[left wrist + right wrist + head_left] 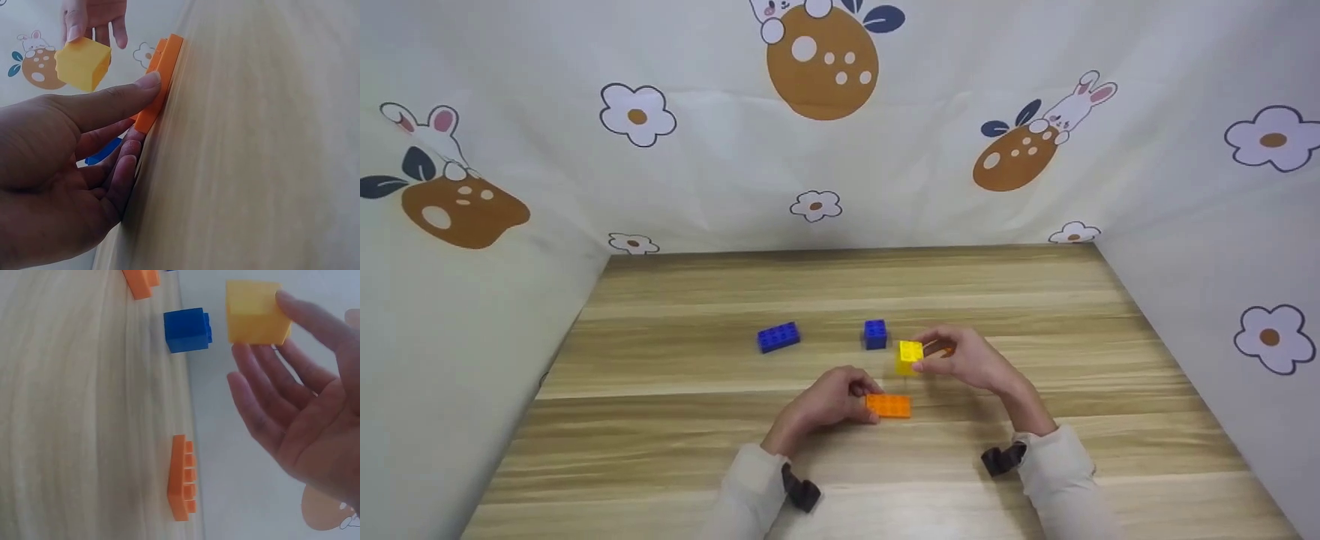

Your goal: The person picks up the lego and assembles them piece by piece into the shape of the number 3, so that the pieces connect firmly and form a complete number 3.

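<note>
My left hand (834, 397) pinches the left end of a flat orange toy brick (889, 406) at the tabletop. In the left wrist view the thumb (147, 82) lies along the side of that orange brick (160, 84). Farther back and to the right, my right hand (964, 360) holds a yellow cube-shaped brick (910, 355) by its right side, studs up. The right wrist view shows the yellow brick (256, 312) raised above the table, thumb on one face and fingertips at another. A second flat orange brick (179, 478) lies on the table, mostly hidden behind the right hand in the head view.
A blue cube-shaped brick (875, 334) stands just behind and left of the yellow one. Farther left lies a long blue brick (778, 337). The wood-grain table (675, 450) is bordered at the back and sides by a printed cloth (720, 172).
</note>
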Action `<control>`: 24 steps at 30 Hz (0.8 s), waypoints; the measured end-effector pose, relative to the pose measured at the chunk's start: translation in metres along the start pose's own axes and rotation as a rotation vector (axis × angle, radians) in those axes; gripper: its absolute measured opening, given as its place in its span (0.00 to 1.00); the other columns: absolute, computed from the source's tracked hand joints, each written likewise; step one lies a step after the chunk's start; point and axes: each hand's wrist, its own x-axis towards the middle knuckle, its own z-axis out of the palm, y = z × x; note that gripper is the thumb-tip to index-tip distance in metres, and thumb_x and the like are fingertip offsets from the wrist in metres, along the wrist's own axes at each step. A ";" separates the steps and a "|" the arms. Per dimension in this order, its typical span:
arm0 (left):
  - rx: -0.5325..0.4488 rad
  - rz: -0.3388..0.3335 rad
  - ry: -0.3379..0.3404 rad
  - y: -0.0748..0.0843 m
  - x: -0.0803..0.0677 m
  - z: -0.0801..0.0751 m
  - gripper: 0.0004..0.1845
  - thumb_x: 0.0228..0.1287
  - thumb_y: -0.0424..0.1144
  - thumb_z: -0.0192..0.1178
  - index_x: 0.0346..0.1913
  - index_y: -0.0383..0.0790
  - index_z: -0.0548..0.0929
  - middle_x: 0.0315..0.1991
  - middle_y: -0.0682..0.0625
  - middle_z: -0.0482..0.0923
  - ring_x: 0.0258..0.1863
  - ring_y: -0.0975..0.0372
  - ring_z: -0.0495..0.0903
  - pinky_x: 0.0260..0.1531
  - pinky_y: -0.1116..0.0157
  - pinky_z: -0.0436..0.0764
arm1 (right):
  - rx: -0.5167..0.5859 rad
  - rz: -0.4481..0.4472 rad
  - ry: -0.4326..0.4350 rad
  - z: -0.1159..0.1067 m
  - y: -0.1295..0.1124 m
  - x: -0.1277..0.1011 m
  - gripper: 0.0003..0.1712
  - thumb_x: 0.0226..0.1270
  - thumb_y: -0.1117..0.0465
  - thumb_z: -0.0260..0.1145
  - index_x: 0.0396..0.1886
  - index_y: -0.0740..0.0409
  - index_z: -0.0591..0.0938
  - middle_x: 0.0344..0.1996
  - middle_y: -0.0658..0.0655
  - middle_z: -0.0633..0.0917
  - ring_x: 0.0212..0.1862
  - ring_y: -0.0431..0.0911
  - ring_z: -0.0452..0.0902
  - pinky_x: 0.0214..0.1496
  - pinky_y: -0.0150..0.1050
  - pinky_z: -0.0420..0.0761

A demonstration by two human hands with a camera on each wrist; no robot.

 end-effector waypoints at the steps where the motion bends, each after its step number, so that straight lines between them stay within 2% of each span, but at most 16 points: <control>1: 0.008 0.002 0.003 0.000 0.000 0.001 0.15 0.54 0.39 0.76 0.45 0.46 0.87 0.38 0.52 0.79 0.38 0.60 0.73 0.40 0.66 0.74 | -0.001 -0.008 -0.013 0.000 0.002 0.000 0.26 0.59 0.54 0.76 0.55 0.59 0.83 0.51 0.62 0.86 0.52 0.54 0.83 0.50 0.37 0.85; 9: 0.020 0.035 0.012 0.001 0.001 0.002 0.16 0.54 0.37 0.76 0.46 0.42 0.86 0.36 0.53 0.79 0.37 0.62 0.73 0.39 0.69 0.74 | -0.031 -0.058 -0.094 0.003 0.010 0.000 0.24 0.57 0.53 0.78 0.51 0.58 0.84 0.47 0.59 0.86 0.49 0.52 0.82 0.48 0.32 0.82; 15: -0.006 0.056 0.022 -0.001 0.001 0.001 0.16 0.52 0.35 0.77 0.44 0.39 0.86 0.35 0.51 0.79 0.34 0.62 0.72 0.36 0.71 0.73 | -0.056 -0.084 -0.155 0.009 0.012 -0.001 0.20 0.56 0.59 0.78 0.48 0.57 0.85 0.46 0.58 0.86 0.48 0.51 0.82 0.54 0.41 0.82; 19: -0.007 0.051 0.020 -0.002 0.000 0.001 0.16 0.52 0.36 0.77 0.44 0.40 0.86 0.35 0.50 0.79 0.35 0.62 0.73 0.36 0.71 0.74 | -0.085 -0.078 -0.188 0.012 0.013 -0.001 0.19 0.55 0.59 0.79 0.46 0.56 0.84 0.43 0.56 0.86 0.46 0.50 0.81 0.54 0.44 0.81; 24: -0.005 0.047 0.023 -0.001 0.001 0.001 0.15 0.52 0.36 0.77 0.44 0.40 0.86 0.36 0.49 0.79 0.35 0.61 0.73 0.37 0.70 0.75 | -0.096 -0.081 -0.207 0.015 0.013 0.000 0.19 0.54 0.60 0.79 0.45 0.56 0.84 0.42 0.56 0.86 0.44 0.49 0.81 0.50 0.34 0.81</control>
